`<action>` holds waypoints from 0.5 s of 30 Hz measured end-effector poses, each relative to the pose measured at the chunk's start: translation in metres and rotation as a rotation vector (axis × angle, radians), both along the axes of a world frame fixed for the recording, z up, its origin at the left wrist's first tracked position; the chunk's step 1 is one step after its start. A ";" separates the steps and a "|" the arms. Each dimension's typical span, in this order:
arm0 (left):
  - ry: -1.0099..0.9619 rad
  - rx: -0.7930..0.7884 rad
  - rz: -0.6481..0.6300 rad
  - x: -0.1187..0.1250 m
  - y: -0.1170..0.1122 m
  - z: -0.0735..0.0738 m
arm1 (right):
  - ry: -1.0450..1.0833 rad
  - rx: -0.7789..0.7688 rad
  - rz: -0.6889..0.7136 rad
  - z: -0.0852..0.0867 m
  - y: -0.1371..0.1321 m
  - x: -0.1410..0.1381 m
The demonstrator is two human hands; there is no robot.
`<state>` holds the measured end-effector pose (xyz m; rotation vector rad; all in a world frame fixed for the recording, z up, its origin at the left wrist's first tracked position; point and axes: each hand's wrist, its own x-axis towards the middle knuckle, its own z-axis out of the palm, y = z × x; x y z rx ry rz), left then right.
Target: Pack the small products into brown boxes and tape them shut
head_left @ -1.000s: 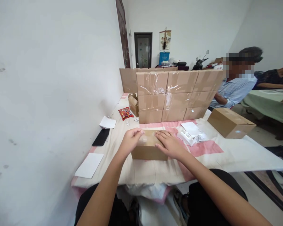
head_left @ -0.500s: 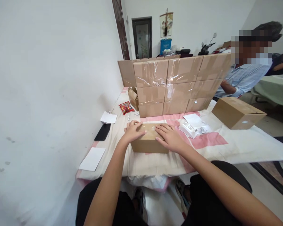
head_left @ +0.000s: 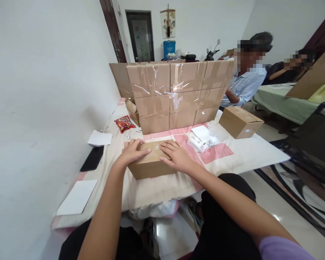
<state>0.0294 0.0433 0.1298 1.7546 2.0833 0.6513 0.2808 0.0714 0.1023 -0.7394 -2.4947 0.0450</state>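
Observation:
A closed brown cardboard box [head_left: 151,168] sits on the cloth-covered table in front of me, with clear tape visible on its top. My left hand [head_left: 132,151] grips its left end, the thumb on the top face and the fingers bent over the edge. Flat across the right part of the top lies my right hand [head_left: 176,155], its fingers stretched out. A white tape dispenser [head_left: 197,143] stands to the right of the box, close to a stack of white paper [head_left: 201,133].
Behind the box rises a wall of taped cartons [head_left: 184,95]. A second carton [head_left: 241,122] sits right. Leftward lie a red packet [head_left: 124,124], a black phone [head_left: 92,159] and white sheets [head_left: 77,196]. A person in a light blue shirt [head_left: 237,86] sits beyond the cartons.
The view has swung to the right, bringing a second person and another table into sight. Both hands keep nearly the same places on the box.

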 end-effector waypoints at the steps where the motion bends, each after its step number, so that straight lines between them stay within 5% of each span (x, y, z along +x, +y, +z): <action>1: -0.014 0.012 -0.005 -0.001 0.000 -0.002 | 0.010 -0.010 0.001 -0.001 0.001 0.001; 10: -0.212 0.315 0.118 -0.001 -0.003 -0.022 | 0.184 -0.127 0.074 -0.009 0.016 0.023; 12: -0.302 0.424 0.186 -0.007 -0.007 -0.023 | 0.332 -0.132 -0.047 -0.013 0.045 0.051; 15: -0.415 0.585 0.307 -0.020 -0.016 -0.029 | 0.484 -0.100 -0.447 -0.019 0.097 0.117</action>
